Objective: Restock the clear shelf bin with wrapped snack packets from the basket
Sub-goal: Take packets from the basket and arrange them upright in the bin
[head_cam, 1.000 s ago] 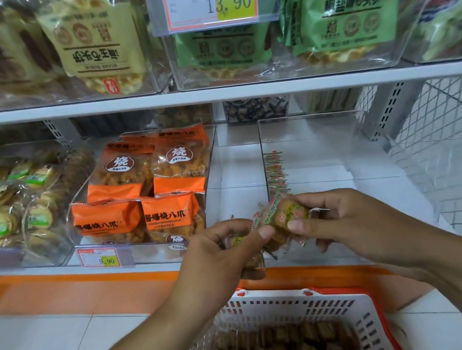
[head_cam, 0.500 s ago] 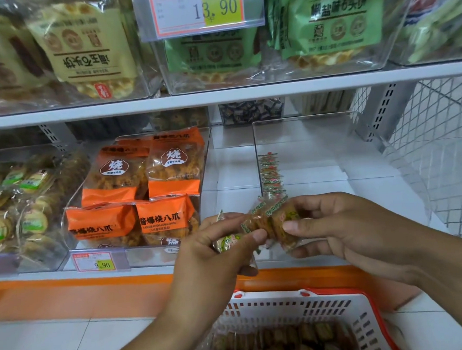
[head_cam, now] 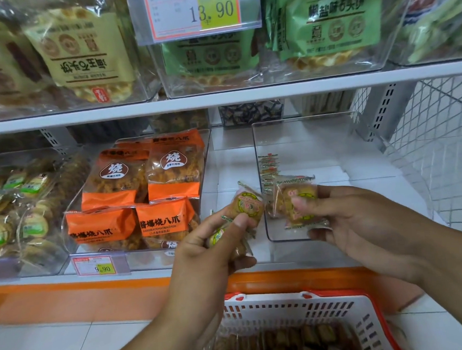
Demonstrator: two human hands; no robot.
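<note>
The clear shelf bin point(head_cam: 298, 142) lies just ahead of the right hand point(head_cam: 364, 220), which pinches a wrapped snack packet point(head_cam: 298, 203) at the bin's front wall, its face upright. The left hand point(head_cam: 207, 247), farther left, grips several packets point(head_cam: 247, 205) above the basket point(head_cam: 288, 306).

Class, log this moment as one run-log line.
phase: sorting packets | left hand: grips packets | right hand: pinches packet | clear bin: nearly empty
</note>
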